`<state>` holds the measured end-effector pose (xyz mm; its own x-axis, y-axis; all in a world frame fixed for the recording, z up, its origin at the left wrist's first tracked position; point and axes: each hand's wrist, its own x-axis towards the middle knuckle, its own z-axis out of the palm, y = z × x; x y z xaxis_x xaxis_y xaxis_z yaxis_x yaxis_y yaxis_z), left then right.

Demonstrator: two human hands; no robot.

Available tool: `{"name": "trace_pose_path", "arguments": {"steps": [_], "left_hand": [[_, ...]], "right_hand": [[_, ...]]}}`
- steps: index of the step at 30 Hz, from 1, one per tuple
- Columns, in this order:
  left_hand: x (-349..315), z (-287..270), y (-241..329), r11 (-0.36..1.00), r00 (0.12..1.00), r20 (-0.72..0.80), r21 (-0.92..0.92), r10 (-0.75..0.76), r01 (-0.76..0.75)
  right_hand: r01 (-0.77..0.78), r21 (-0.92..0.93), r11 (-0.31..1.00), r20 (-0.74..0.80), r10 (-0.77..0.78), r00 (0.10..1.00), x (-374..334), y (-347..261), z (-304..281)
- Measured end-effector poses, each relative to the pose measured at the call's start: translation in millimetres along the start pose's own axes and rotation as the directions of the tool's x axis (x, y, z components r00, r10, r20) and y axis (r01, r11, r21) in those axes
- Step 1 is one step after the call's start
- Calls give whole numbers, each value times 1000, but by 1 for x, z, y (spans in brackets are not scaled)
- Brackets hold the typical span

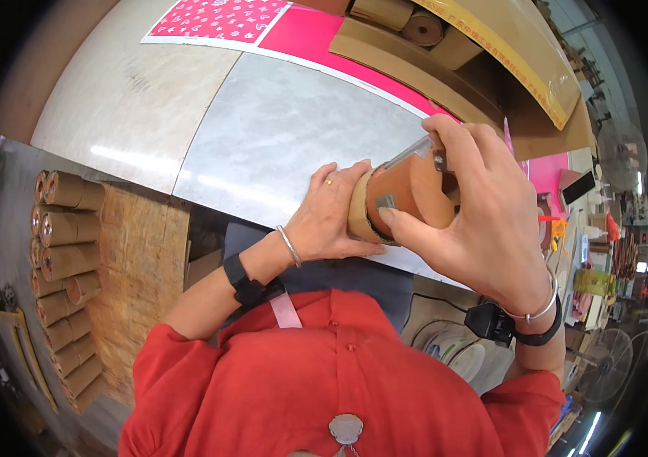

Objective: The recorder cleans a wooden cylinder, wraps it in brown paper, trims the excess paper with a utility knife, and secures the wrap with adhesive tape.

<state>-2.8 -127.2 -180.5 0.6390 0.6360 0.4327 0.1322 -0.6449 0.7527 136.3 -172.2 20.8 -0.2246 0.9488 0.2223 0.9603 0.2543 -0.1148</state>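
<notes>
Near the front edge of the table, my left hand (pixel 333 215) is closed around a tan cardboard sleeve (pixel 358 209), its fingers on the far side and its thumb on the near side. One end of an orange-brown cylinder (pixel 400 194) sits at the sleeve's mouth. My right hand (pixel 484 202) grips that cylinder from the right, its fingers arched over the far side and its thumb beside a small grey label (pixel 386 202). A clear, shiny strip (pixel 408 154) lies along the cylinder's far side. The right palm hides the cylinder's other end in part.
An open cardboard box (pixel 408 65) with brown rolls (pixel 422 28) stands at the far right of the table. Pink printed sheets (pixel 210 19) lie along the far side. Several cardboard tubes (pixel 73 255) are stacked at left. A bucket (pixel 453 350) stands below the table.
</notes>
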Motion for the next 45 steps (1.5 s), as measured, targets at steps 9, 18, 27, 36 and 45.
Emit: {"name": "trace_pose_path", "arguments": {"steps": [9,18,27,36,45], "left_hand": [[0,-4,3,998,997,-49,9,-60,61],[-18,-7,11,971,988,-91,190,-126,142],[-7,-21,21,293,760,310,-788,-571,542],[9,-41,6,477,711,533,-528,-458,703],[19,-37,20,499,642,580,-412,-502,762]], "right_hand": [[-44,24,999,-32,44,999,-8,11,0],[-331,346,878,-93,383,919,-50,41,-4],[-416,836,358,118,624,773,-114,74,60],[-242,970,-33,198,687,700,-137,83,103],[-169,959,-227,280,672,686,-137,88,116]]}}
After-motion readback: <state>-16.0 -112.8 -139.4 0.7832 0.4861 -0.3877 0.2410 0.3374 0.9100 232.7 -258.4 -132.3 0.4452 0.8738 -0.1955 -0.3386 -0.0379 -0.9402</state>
